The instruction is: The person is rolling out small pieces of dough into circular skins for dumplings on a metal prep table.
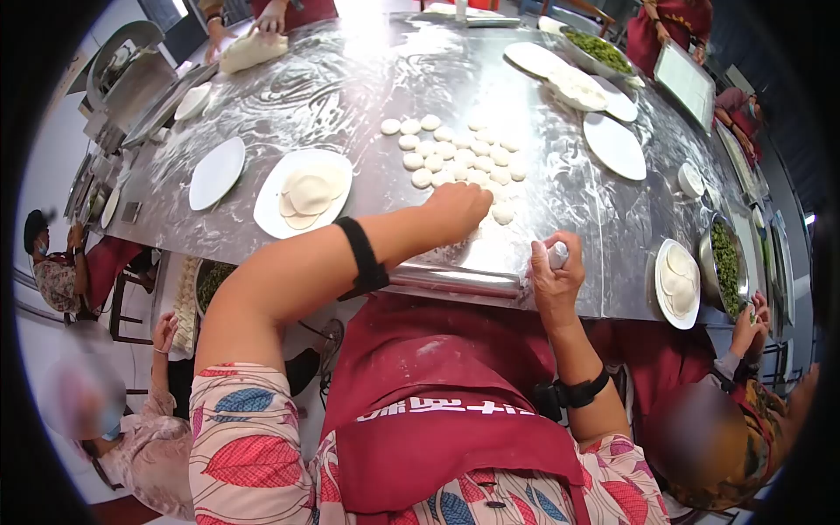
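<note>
My left hand (459, 213) reaches across to the near edge of a group of small, round, flattened dough pieces (459, 157). Its fingers are curled downward, and whatever they hold is hidden beneath the hand. A single dough piece (502, 213) lies just to the right of it. In my right hand (557, 276), near the front edge of the floured metal table (367, 175), is a rolling pin (558, 255); only its pale end shows between thumb and fingers. Left of the dough pieces stands a white plate (269, 210) with stacked thin round wrappers (308, 194).
A plate of wrappers (677, 284) and a bowl of green filling (724, 267) stand at the right. Another filling bowl (598, 52) is at the back. White plates (217, 173) lie about. A person's hands press a dough log (254, 52) far left. People sit on both sides.
</note>
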### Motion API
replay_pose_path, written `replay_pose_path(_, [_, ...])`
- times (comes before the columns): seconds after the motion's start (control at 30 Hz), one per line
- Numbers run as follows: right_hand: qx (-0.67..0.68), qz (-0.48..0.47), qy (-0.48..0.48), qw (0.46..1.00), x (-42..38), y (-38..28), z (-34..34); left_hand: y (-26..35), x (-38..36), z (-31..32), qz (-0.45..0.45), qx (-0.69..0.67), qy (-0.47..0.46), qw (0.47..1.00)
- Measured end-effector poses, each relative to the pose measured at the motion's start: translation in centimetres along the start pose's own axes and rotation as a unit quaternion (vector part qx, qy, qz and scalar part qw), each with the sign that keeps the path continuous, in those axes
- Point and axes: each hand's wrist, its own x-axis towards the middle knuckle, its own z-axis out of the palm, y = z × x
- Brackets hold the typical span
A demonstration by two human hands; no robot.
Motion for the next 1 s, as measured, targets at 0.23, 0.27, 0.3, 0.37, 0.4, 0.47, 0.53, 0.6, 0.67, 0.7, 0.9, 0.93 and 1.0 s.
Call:
replay_pose_path(0.23, [-0.012, 0.005, 0.007, 1.0, 0.0, -0.3, 0.1, -1.5, -1.6, -0.2, -0.011, -0.023, -0.016, 1.0])
replay_pose_path(0.27, [-0.014, 0.012, 0.007, 1.0, 0.0, -0.5, 0.2, -1.5, -1.6, -0.1, -0.008, -0.046, -0.002, 0.999])
replay_pose_path(0.3, [-0.017, 0.016, 0.003, 1.0, 0.1, -0.5, 0.2, -1.3, -1.6, -0.1, -0.005, -0.07, 0.01, 0.997])
replay_pose_path(0.37, [-0.025, 0.026, -0.003, 0.999, 0.0, -0.2, -0.1, -1.2, -1.7, 0.3, 0.033, -0.059, 0.054, 0.996])
replay_pose_path(0.4, [-0.02, 0.025, -0.003, 0.999, 0.0, -0.1, 0.0, -1.2, -1.7, 0.4, 0.069, -0.023, 0.085, 0.994])
replay_pose_path(0.47, [-0.011, 0.025, -0.001, 1.0, -0.1, -0.1, 0.0, -1.5, -1.9, 0.5, 0.094, -0.025, 0.075, 0.992])
replay_pose_path(0.53, [-0.004, 0.014, 0.001, 1.0, 0.0, -0.1, 0.0, -1.9, -2.7, -0.9, 0.07, -0.097, -0.002, 0.993])
replay_pose_path(0.6, [-0.001, 0.017, 0.004, 1.0, -0.1, -0.2, 0.1, -2.9, -2.0, -1.4, 0.001, -0.149, 0.071, 0.986])
replay_pose_path(0.67, [-0.009, 0.027, 0.001, 1.0, -0.1, -0.3, 0.0, -3.8, -1.4, -2.0, -0.028, -0.186, 0.089, 0.978])
replay_pose_path(0.7, [-0.006, 0.032, -0.003, 0.999, -0.1, -0.3, 0.0, -3.6, -1.4, -1.8, -0.025, -0.171, 0.075, 0.982])
replay_pose_path(0.9, [-0.008, 0.021, -0.008, 1.0, 0.1, -0.6, -0.1, -1.0, -0.2, -0.1, -0.009, -0.061, 0.006, 0.998])
replay_pose_path(0.93, [-0.005, 0.023, -0.007, 1.0, -0.1, -0.8, -0.1, -0.9, -0.1, -0.1, 0.003, -0.053, 0.032, 0.998])
replay_pose_path(1.0, [0.003, 0.027, -0.011, 1.0, -0.3, -0.9, -0.2, -0.3, -0.5, -1.3, -0.028, -0.148, 0.004, 0.989])
